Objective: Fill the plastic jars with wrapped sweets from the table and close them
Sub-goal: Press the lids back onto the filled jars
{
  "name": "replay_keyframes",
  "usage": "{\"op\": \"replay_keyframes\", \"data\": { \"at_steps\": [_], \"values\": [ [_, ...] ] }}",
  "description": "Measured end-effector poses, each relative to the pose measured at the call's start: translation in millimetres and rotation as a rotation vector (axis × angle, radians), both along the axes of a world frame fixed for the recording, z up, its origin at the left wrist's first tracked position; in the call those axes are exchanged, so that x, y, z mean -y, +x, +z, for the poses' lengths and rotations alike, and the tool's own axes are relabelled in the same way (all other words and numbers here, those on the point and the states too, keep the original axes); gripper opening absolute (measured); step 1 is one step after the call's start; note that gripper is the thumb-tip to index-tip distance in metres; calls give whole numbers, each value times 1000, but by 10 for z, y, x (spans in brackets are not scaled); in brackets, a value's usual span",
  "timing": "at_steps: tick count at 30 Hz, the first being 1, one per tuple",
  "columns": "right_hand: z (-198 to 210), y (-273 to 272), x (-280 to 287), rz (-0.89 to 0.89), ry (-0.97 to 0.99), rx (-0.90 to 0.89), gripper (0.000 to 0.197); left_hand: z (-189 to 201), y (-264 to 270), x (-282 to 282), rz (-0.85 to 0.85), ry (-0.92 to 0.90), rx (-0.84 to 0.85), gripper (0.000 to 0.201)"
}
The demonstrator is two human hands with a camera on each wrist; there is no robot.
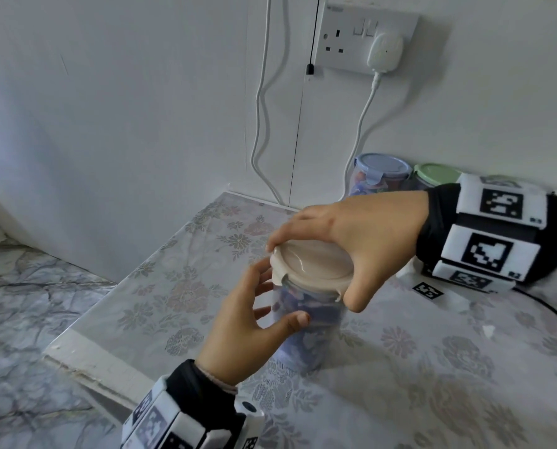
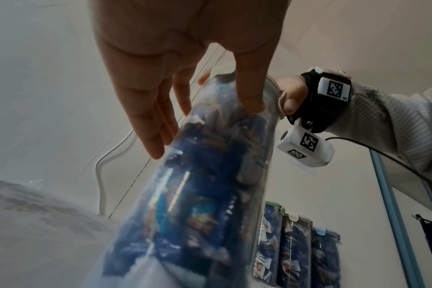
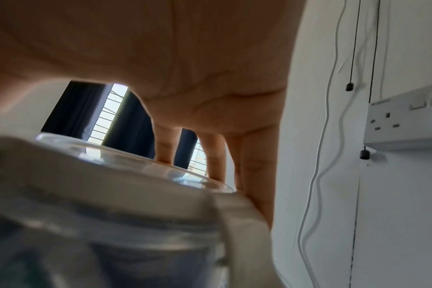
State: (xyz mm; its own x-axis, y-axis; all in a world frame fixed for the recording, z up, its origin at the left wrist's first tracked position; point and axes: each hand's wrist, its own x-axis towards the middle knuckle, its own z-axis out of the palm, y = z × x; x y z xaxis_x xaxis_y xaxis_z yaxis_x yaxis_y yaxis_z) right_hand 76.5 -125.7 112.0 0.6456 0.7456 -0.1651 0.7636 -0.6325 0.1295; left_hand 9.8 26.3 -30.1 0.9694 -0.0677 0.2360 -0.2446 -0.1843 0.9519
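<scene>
Right hand (image 1: 358,244) clamps beige lid (image 1: 312,265) on sweet-filled jar (image 1: 306,332) standing on worktop (image 1: 432,367); left hand (image 1: 254,322) wraps jar body. Blue-lidded jar (image 1: 379,173) by wall.

Left hand (image 1: 251,322) reaches up from below, thumb and fingers curled round the jar (image 1: 306,322). Right hand (image 1: 351,241) comes in from the right, palm down over the lid (image 1: 312,267), fingertips and thumb hooked on its rim.
</scene>
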Motion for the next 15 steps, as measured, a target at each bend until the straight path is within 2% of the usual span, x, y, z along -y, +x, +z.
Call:
{"op": "replay_keyframes", "data": {
  "at_steps": [2,5,9,11,12,14,15],
  "values": [
    [110,-71,-19,-101,-72,-160,84,-7,-23,-11,8,31,-17,85],
    [114,-128,-6,-184,-43,-37,86,-2,-50,-3,24,39,-17,96],
    [46,-227,-71,-293,-112,163,90,29,-44,84,24,22,22,83],
    [82,-161,-41,-343,-176,170,92,31,-30,118,32,10,19,77],
    [115,-117,-17,-360,-187,96,85,27,-22,127,31,5,16,76],
    [207,-26,28,-304,-149,-204,62,16,-8,129,23,-1,9,76],
    [262,-1,45,-256,-131,-361,69,12,-3,125,17,-3,8,76]
  ]
}}
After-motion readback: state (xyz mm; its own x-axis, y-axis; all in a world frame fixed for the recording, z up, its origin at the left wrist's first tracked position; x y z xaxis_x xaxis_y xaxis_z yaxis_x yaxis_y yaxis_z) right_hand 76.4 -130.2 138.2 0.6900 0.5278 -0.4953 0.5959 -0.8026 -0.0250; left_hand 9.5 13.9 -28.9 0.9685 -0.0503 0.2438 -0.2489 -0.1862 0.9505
